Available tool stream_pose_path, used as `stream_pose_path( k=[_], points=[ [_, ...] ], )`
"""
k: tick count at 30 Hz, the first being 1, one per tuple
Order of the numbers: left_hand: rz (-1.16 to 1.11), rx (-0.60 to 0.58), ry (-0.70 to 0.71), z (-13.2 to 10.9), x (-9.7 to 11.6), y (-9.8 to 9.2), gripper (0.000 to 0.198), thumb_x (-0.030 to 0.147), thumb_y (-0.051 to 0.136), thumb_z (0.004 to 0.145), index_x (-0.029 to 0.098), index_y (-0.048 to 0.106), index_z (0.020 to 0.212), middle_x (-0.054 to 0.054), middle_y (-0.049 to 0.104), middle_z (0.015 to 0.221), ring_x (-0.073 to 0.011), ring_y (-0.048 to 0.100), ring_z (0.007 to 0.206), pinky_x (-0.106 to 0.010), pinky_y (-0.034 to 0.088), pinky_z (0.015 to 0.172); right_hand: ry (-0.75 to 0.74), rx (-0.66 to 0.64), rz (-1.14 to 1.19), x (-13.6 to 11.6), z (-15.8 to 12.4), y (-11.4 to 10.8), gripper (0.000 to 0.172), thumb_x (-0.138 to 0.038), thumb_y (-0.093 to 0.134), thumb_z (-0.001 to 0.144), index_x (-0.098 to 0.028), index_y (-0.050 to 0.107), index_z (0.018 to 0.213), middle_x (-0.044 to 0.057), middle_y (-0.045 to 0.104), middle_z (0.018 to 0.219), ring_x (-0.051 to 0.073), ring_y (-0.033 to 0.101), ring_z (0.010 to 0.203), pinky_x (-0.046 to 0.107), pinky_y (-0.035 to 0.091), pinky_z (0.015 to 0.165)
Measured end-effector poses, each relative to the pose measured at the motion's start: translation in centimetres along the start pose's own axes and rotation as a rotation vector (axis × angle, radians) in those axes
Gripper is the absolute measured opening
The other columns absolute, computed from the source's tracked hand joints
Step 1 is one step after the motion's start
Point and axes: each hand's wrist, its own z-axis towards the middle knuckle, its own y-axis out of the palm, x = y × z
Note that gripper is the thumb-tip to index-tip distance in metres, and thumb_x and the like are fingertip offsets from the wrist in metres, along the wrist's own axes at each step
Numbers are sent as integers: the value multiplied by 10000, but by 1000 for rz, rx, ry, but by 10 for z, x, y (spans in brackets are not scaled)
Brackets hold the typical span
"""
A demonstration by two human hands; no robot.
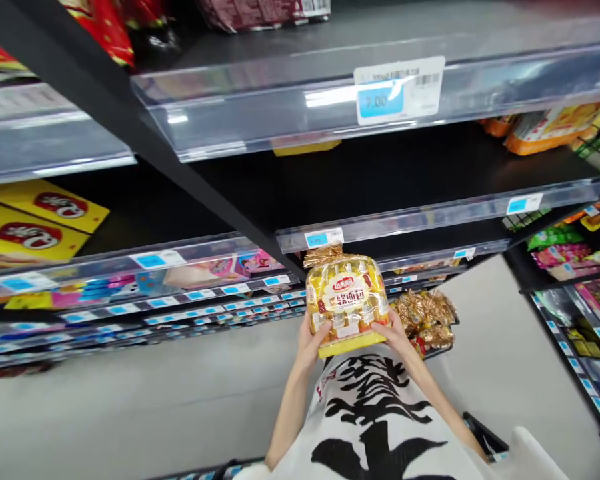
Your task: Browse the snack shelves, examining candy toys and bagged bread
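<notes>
A yellow, clear-fronted pack of bread (347, 300) with a red and white label is held up in front of the shirt, its gathered gold top pointing toward the shelves. My left hand (311, 340) grips the pack's lower left side, thumb across the front. On the lower right side, my right hand (394, 332) holds it the same way, thumb on the front. The fingers behind the pack are hidden. Beyond my right hand, several similar gold-wrapped packs (425, 317) sit in a dark container low down.
Black store shelves with a clear price rail (280, 107) stretch across the front. Yellow boxes (40, 223) lie on a left shelf, orange packs (555, 130) on a right one. Another shelf unit (580, 333) stands at the far right. Grey floor (155, 400) shows below.
</notes>
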Motion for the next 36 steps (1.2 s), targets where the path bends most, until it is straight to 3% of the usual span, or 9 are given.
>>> stream_pose_path(
  k=[8, 16, 22, 36],
  points=[
    [-80, 76, -37, 2, -6, -1, 792, 534, 877, 733, 216, 619, 1411, -132, 705, 1368, -337, 671, 1255, -421, 552, 1044, 47, 21, -57, -10, 3, 6, 713, -511, 873, 680, -283, 639, 1314, 76, 733, 1214, 328, 653, 1168, 460, 499, 1054],
    [-124, 155, -76, 2, -12, -7, 811, 582, 874, 717, 243, 630, 1412, -113, 667, 1441, -367, 581, 1380, -457, 518, 1108, 65, 50, -54, -1, 4, 8, 718, -499, 869, 687, -282, 630, 1328, 75, 714, 1241, 321, 641, 1181, 453, 490, 1059],
    [-152, 183, -93, -1, -11, -8, 752, 620, 880, 696, 238, 687, 1315, -110, 689, 1409, -375, 580, 1382, -464, 523, 1108, 76, 41, -67, 4, 4, 7, 653, -505, 867, 697, -277, 657, 1272, 82, 724, 1195, 325, 649, 1189, 435, 507, 1037],
    [-151, 183, -115, 0, -15, -9, 755, 607, 879, 699, 240, 674, 1326, -113, 669, 1439, -373, 589, 1374, -475, 527, 1106, 49, 45, -79, 6, 1, 6, 647, -495, 851, 726, -273, 651, 1300, 74, 742, 1140, 331, 666, 1174, 463, 505, 1054]
  ],
)
